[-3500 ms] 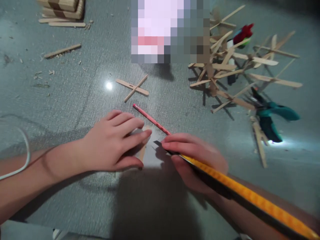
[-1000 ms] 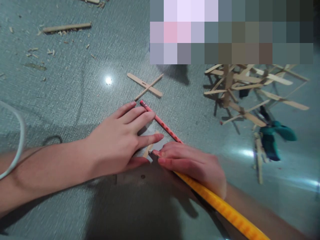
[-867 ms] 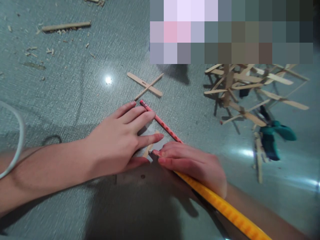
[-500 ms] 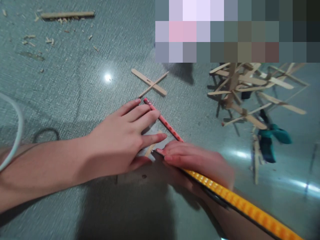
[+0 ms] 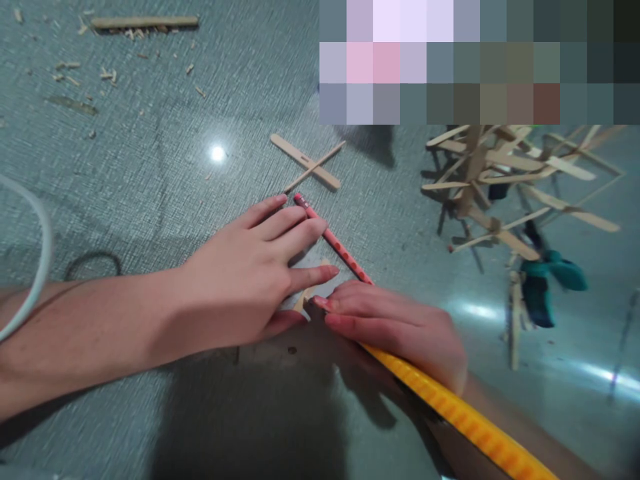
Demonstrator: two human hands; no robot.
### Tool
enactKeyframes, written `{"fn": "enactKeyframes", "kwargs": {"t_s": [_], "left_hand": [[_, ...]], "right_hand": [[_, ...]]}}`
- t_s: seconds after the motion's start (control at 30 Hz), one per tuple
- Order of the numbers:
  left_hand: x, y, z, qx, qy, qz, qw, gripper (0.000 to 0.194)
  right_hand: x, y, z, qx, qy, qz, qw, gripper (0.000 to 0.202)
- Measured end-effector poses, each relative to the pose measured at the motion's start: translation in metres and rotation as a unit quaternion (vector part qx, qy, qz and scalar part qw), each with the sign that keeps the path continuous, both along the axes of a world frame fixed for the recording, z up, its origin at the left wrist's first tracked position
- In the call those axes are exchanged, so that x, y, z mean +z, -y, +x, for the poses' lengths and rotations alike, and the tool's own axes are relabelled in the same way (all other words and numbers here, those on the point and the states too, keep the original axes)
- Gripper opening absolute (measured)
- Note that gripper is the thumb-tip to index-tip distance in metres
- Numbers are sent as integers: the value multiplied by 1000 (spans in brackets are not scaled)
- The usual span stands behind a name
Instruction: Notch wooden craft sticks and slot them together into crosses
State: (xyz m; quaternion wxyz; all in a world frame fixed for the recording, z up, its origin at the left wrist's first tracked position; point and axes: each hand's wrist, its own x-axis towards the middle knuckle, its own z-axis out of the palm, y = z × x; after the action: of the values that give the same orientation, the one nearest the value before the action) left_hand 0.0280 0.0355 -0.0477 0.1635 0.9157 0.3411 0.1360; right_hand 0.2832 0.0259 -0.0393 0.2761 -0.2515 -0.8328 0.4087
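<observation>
My left hand (image 5: 255,267) lies palm down on the table with its fingers apart. Between its thumb and index finger shows a narrow wooden stick (image 5: 304,298), partly hidden by the hand, on a pale sheet. My right hand (image 5: 400,327) is closed round a yellow utility knife (image 5: 440,393), its long handle running toward the lower right edge. The blade tip is at the stick, just beside my left index finger and thumb. A red pencil (image 5: 343,248) with an eraser end lies by my left fingertips and passes behind my right hand.
Two crossed wooden sticks (image 5: 305,160) lie beyond my left hand. To the right stands a tangle of joined craft sticks (image 5: 490,180), near a teal-handled object (image 5: 537,293). Another stick (image 5: 145,23) and wood shavings (image 5: 107,75) lie far left. A white cable (image 5: 43,257) curves over my left forearm.
The view has shifted slightly. The knife's handle has swung to a steeper angle, and its tip has moved a little left against the stick. My left hand keeps its place.
</observation>
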Motion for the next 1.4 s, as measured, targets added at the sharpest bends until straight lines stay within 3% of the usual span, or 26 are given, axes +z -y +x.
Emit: {"fn": "enactKeyframes", "kwargs": {"t_s": [0.23, 0.47, 0.63, 1.4], "left_hand": [[-2, 1, -1, 6, -2, 7, 1000, 61], [-1, 0, 0, 3, 3, -2, 1000, 62], [-2, 0, 0, 6, 5, 3, 1000, 61], [-3, 2, -3, 8, 15, -8, 1000, 57]], "right_hand": [[3, 0, 0, -3, 6, 4, 1000, 18], [-5, -3, 5, 1, -32, -50, 998, 18], [-9, -6, 6, 24, -48, -48, 997, 21], [5, -3, 0, -1, -12, -17, 1000, 11]]}}
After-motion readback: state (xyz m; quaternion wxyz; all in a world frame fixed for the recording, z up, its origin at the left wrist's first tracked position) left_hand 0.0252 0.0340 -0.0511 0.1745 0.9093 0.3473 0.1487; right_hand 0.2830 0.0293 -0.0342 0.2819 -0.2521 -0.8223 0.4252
